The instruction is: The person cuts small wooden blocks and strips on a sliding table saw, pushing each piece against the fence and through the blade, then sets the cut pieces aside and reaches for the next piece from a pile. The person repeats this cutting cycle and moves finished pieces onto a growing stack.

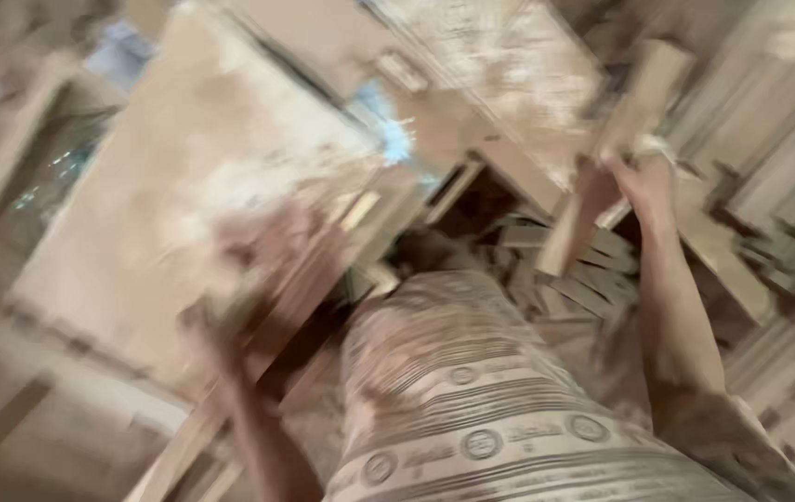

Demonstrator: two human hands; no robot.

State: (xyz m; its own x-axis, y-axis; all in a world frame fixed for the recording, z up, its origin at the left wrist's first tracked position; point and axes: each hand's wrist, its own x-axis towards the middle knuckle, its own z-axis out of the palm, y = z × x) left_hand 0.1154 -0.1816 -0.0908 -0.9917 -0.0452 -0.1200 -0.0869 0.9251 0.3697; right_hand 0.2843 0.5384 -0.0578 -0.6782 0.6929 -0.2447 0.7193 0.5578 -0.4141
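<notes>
The picture is heavily motion-blurred. My right hand is raised at the upper right and grips a short flat wooden plank that slants down to the left. My left hand is low at the left, smeared by blur, and seems to hold a long wooden piece against a large dusty board. My patterned shirt fills the lower middle.
A pile of small cut wooden blocks lies below the right hand. Stacked wooden strips stand at the far right. A sawdust-covered machine surface is at the top. More timber lies at the lower left.
</notes>
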